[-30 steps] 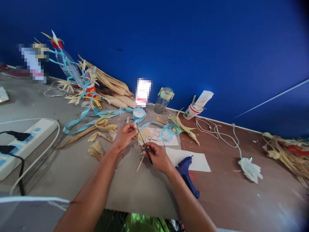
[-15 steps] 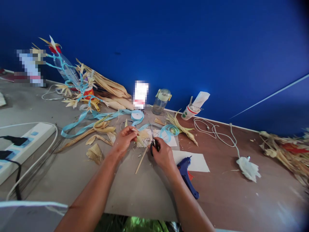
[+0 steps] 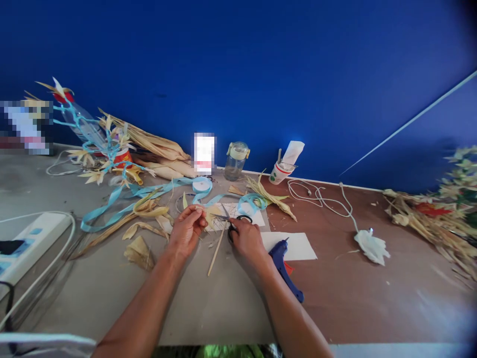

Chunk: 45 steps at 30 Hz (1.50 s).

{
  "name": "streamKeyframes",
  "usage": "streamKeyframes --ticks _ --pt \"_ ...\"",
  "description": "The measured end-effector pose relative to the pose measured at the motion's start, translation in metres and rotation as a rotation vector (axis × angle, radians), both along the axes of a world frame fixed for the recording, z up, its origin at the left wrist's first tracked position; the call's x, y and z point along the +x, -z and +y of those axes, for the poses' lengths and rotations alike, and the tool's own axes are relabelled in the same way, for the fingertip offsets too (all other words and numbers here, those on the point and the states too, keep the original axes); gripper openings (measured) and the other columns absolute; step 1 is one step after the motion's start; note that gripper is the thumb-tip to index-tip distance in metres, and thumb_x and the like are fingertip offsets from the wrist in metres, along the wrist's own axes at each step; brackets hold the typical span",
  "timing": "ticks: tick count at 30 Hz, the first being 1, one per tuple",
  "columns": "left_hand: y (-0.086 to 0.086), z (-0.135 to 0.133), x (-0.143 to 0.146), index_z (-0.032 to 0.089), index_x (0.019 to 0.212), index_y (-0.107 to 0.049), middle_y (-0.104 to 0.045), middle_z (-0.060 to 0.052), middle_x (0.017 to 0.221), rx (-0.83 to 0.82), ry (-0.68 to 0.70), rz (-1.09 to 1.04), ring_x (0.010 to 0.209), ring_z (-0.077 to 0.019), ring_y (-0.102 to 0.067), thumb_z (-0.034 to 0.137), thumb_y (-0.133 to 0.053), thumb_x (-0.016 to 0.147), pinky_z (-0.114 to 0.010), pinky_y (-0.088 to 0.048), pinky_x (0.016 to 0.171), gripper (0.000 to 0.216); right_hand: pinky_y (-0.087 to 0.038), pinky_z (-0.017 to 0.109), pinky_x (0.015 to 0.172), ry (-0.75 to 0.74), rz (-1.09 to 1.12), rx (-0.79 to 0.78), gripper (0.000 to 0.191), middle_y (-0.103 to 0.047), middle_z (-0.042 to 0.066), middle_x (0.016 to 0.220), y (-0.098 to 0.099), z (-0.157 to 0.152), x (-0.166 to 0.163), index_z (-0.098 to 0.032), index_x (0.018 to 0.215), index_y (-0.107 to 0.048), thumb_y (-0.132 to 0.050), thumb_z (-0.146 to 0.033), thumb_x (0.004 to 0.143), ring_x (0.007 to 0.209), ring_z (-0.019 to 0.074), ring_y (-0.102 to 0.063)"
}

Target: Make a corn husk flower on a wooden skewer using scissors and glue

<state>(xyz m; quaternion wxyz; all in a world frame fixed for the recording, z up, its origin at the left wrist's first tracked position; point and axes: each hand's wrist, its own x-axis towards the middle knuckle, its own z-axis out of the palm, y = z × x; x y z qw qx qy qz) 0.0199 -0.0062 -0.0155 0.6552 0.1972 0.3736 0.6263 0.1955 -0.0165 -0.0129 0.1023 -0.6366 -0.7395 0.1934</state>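
Observation:
My left hand [image 3: 187, 231] pinches a thin, pale piece of corn husk [image 3: 213, 219] between thumb and fingers. My right hand [image 3: 249, 238] grips black-handled scissors [image 3: 245, 218]. Their blades are spread apart and point left at the husk; whether they touch it I cannot tell. Beneath lies a white sheet with dark lines [image 3: 257, 218], partly covered by the husk and scissors. A thin stick [image 3: 216, 253] rests between my hands. Beside my right forearm is a blue glue gun [image 3: 285, 271], by a blank white card [image 3: 300, 246].
Light blue ribbon [image 3: 112, 209] and dry husks [image 3: 139, 253] spread to the left, near a white power strip [image 3: 33, 248]. A jar [image 3: 236, 161] and a paper cup [image 3: 281, 171] stand along the blue wall. A white cable [image 3: 335, 201] and a husk bundle [image 3: 428, 214] lie right.
The scissors have swung from pointing away to pointing left, blades now apart beside the husk. My left hand still pinches the husk. The whole view has shifted slightly to the right.

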Motion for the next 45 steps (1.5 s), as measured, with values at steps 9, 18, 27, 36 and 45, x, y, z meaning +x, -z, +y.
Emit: streamKeyframes --ticks 9,18,27,36,45 --pt "0.003 -0.004 0.011 0.015 0.074 -0.062 -0.063 0.001 0.066 -0.063 0.08 -0.072 0.051 -0.0051 -0.052 0.018 -0.077 0.063 -0.019 -0.045 0.054 0.018 -0.046 0.027 0.075 0.077 0.856 0.095 0.034 -0.065 0.008 0.094 0.005 -0.001 -0.01 -0.016 0.107 -0.066 -0.052 -0.036 0.084 0.081 0.0163 -0.06" --pt "0.004 -0.014 0.03 0.014 0.07 -0.064 -0.06 0.001 0.064 -0.094 0.228 -0.093 0.053 -0.0045 -0.051 0.018 -0.079 0.06 -0.015 -0.042 0.052 0.019 -0.04 0.023 0.055 0.337 1.298 -0.062 0.02 -0.053 -0.003 0.063 0.009 -0.001 -0.032 -0.017 0.077 -0.058 -0.061 -0.036 0.071 0.055 0.01 -0.047" --pt "-0.003 -0.012 0.021 0.014 0.065 -0.061 -0.052 0.003 0.056 -0.06 0.262 0.284 0.05 -0.0056 -0.044 0.033 -0.079 0.059 -0.017 -0.033 0.049 0.027 -0.027 0.022 0.048 0.293 1.186 -0.092 0.014 -0.041 -0.007 0.05 -0.004 0.003 -0.016 -0.018 0.064 -0.056 -0.061 -0.031 0.066 0.047 0.0078 -0.033" --pt "0.0 -0.014 0.023 0.014 0.067 -0.059 -0.051 0.004 0.06 -0.047 0.279 0.205 0.053 -0.0057 -0.043 0.034 -0.078 0.062 -0.018 -0.035 0.053 0.028 -0.029 0.023 0.052 0.247 1.324 -0.133 0.021 -0.049 -0.005 0.052 0.0 0.002 -0.023 -0.018 0.058 -0.055 -0.066 -0.033 0.067 0.05 0.0082 -0.038" --pt "-0.004 -0.013 0.015 0.014 0.072 -0.063 -0.053 0.003 0.061 -0.054 0.38 0.261 0.054 -0.0065 -0.045 0.032 -0.08 0.059 -0.019 -0.035 0.052 0.028 -0.023 0.024 0.048 0.192 1.278 -0.256 0.026 -0.042 -0.007 0.048 0.002 0.002 -0.016 -0.017 0.057 -0.051 -0.066 -0.035 0.069 0.046 0.0066 -0.032"
